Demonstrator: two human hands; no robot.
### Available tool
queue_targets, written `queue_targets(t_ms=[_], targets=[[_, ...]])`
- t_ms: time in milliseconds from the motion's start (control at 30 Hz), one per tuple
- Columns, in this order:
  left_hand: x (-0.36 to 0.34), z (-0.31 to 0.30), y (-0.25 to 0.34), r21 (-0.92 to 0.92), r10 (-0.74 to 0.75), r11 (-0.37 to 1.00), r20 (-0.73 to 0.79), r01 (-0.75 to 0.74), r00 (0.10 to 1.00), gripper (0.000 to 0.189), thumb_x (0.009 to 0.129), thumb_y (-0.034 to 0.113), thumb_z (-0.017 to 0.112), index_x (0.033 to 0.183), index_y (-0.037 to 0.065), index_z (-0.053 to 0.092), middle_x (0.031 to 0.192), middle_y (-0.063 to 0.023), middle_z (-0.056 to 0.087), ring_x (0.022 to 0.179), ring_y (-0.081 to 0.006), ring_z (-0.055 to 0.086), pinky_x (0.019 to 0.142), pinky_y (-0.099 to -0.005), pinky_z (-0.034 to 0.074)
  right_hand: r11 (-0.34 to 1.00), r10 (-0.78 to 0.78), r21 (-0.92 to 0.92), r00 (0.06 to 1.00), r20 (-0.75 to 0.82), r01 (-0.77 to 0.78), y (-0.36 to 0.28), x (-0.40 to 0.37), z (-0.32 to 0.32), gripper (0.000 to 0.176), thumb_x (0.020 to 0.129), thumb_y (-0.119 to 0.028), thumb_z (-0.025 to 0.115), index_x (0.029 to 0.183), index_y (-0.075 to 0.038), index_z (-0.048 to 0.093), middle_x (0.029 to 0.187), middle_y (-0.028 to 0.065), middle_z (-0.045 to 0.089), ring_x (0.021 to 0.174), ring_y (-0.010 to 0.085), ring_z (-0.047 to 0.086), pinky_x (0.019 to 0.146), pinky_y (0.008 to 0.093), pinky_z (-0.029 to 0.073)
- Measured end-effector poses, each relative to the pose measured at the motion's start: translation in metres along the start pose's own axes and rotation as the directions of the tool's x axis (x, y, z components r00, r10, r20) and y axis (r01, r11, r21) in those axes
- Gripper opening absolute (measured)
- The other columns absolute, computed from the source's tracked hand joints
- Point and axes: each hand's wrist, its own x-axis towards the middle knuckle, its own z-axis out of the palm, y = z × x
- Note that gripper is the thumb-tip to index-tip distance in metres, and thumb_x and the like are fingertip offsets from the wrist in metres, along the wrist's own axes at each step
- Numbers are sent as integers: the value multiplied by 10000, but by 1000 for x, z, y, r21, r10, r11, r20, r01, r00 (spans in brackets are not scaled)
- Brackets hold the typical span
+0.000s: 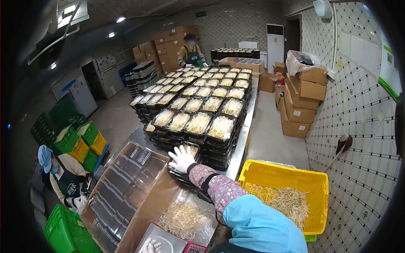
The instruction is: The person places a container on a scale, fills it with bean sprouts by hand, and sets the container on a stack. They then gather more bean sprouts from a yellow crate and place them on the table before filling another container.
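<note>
My right hand (pixel 182 159), in a white glove, reaches forward with its fingers spread. It rests on a black tray of bean sprouts (pixel 194 149) at the front of the tall stacks, covering part of it. At the bottom edge my left hand (pixel 150 246), also gloved, is over the weighing scale (pixel 162 238); its fingers look apart, and the rest is cut off. A loose pile of bean sprouts (pixel 184 219) lies on the metal table beside the scale. Many filled trays (pixel 199 123) stand stacked in rows beyond my right hand.
A cardboard box (pixel 158 192) of black trays (pixel 112 202) stands to the left. On the right is a yellow crate (pixel 283 168) with sprouts inside. One co-worker (pixel 69 181) is at the left, another (pixel 192 52) behind the stacks. Cartons (pixel 297 114) line the right wall.
</note>
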Motion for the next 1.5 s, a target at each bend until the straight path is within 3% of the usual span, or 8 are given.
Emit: queue_targets(t_ms=[233,467,567,633,767,967,1300,1500], targets=[[15,-88,-5,17,380,923,-199,-384,904,344,971,217,570,1230,-9,554,986,-91,636,757,-185,632,635,-286,528,815,232,547,973,-11,-188,-12,17,-28,836,886,-681,471,1551,-244,213,1564,220,256,1463,414,172,1134,652,84],[58,-107,202,296,593,805,-381,-514,710,254,915,62,615,1146,-40,641,1023,-96,681,912,-147,645,776,-266,530,-282,-15,948,987,-158,148,-160,28,-122,525,908,-245,700,1356,-55,503,1209,102,599,1051,193,604,916,348,496],[96,-133,295,518,897,435,-324,-736,302,201,913,119,653,1083,15,681,1083,-95,695,993,-187,659,855,-304,529,-717,-255,649,962,98,-256,-203,30,-185,334,933,-298,665,1189,-90,615,1036,51,643,869,158,642,772,281,523],[76,-136,352,968,990,135,-139,-212,-1,211,905,240,606,1053,135,713,1062,-134,691,1014,-292,662,888,-385,515,-783,-334,528,939,88,-328,-242,32,-203,286,954,-337,626,1092,-87,643,935,28,654,803,145,645,748,270,518],[53,-137,403,983,951,158,-176,-91,-253,180,876,225,575,991,179,706,999,-88,695,908,-329,668,793,-434,529,-467,-530,883,815,-235,-50,-309,-67,-272,128,924,-169,636,864,-55,636,831,31,645,777,126,613,706,255,485],[22,-129,388,975,971,207,-196,75,-134,192,886,228,586,1022,163,704,1031,-91,695,940,-310,669,822,-415,530,-298,-501,697,514,-696,653,-353,-139,-285,195,787,-81,764,973,-90,705,880,60,628,721,174,607,643,290,487],[15,-144,350,902,964,-259,221,346,145,160,840,196,606,977,156,679,875,-75,639,821,-296,638,708,-457,495,-581,-553,377,-10,-833,721,-370,-206,-311,470,777,-343,763,1164,-96,663,923,58,618,788,251,595,692,372,493],[8,-175,328,825,943,-304,188,476,276,156,839,213,609,970,165,679,863,-65,623,821,-274,625,709,-444,474,-350,-634,321,30,-773,880,-362,-239,-305,352,792,-278,729,1068,-67,673,823,39,568,736,206,573,590,329,483]])
